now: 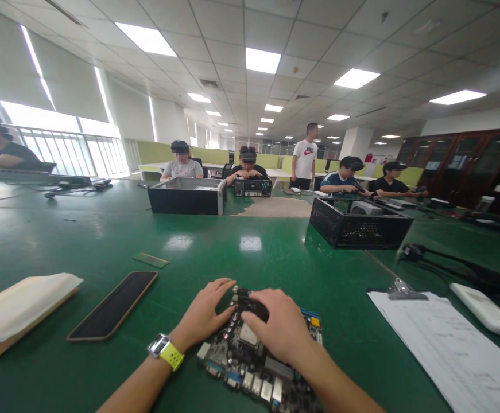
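A motherboard (pixel 271 367) lies flat on the green table in front of me, its metal ports toward me. A square silver processor (pixel 248 335) sits in its socket. At the board's far left edge is my left hand (pixel 204 312), fingers stretched forward and thumb apart, the fingertips near the board's corner. My right hand (pixel 282 324) reaches over the board from the right. Its thumb and fingers are parted above dark parts just beyond the processor; nothing held shows between them. The right hand hides part of the board.
Left lie a phone (pixel 114 307), a pale paper-wrapped packet (pixel 21 312) and a thin green memory stick (pixel 150 260). Right are a clipboard (pixel 448 332), a white device (pixel 488 310) and black cables (pixel 460 264). Open computer cases (pixel 185 198) (pixel 361 223) stand farther back, with several people beyond.
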The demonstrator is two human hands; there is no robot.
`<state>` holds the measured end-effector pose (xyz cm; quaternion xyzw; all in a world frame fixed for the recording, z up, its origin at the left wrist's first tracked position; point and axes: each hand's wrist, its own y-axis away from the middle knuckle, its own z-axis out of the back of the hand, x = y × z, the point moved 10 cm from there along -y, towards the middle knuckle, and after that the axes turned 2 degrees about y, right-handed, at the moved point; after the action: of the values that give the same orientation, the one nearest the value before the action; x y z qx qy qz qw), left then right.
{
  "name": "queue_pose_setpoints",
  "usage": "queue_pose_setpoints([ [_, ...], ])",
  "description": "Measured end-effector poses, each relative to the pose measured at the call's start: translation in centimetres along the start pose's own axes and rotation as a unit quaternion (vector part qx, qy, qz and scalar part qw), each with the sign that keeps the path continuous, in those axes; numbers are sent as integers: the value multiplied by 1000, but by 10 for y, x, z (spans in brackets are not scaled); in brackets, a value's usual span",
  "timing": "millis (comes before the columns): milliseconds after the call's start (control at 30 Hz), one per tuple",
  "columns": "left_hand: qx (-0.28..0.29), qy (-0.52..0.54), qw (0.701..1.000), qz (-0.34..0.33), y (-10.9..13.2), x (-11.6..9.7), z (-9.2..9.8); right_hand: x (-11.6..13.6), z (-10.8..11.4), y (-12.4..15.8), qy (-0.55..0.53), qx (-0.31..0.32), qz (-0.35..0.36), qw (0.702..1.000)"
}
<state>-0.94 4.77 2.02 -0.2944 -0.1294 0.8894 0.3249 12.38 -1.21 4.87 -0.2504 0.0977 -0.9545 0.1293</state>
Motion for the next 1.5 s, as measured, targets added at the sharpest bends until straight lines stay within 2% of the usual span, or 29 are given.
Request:
queue_pose_setpoints([
  [67, 14, -2, 1000, -6, 0, 0, -4, -32, 5, -12, 39, -27, -44, 998],
  [133, 31, 7, 999, -9, 0, 0, -8, -60, 0, -18, 59, -23, -73, 995],
  [267, 55, 27, 998, -8, 1, -3, -13, -84, -12, -19, 34, -16, -74, 997],
  [600, 14, 20, 1000, 8, -2, -9, 1, -74, -11, -23, -60, -47, -10, 997],
  [800, -23, 51, 998, -3, -1, -8, 3, -73, -9, -22, -62, -51, -14, 997],
  [967, -4, 45, 999, -1, -2, -8, -2, -74, -8, -22, -90, -70, -2, 993],
  [1067, -28, 55, 998, -6, -3, -10, 2, -77, -9, -23, -102, -79, -7, 992],
  [1167, -41, 58, 997, 9, -4, -7, 2, -79, -12, -24, -88, -65, -16, 994],
  [1500, -32, 50, 997, 45, -4, 6, -3, -80, -15, -24, -74, -46, -20, 996],
])
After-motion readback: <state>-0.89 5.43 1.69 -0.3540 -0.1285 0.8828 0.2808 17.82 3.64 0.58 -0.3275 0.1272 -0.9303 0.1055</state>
